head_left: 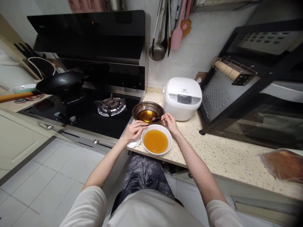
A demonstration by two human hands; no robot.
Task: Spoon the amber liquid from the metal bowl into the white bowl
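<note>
Pinching the thin handle of a metal spoon (156, 119) narrowly in the right hand (168, 120), far end lowered to the glossy amber liquid (145, 114) of a round, flared metal basin (135, 109). Resting the loosely extended left hand (134, 130) at the basin's near rim; impossible to tell any firm grip there. Just in front of the basin, at the countertop's (203, 145) front edge, a smooth, round white bowl (157, 154) well filled with cloudy orange liquid (156, 141). Close beside the bowl, at the same edge, a crumpled white cloth (134, 142). Behind the right hand, toward the back edge, a rounded, glossy white rice cooker (183, 105). Along the speckled countertop's left edge, a black glass cooktop (94, 126), bearing a foil-ringed burner (111, 105) and, toward its left end, a dark wok (62, 81) with a wooden handle. Near the countertop's right end, a flat, clear-wrapped brown package (286, 164).
</note>
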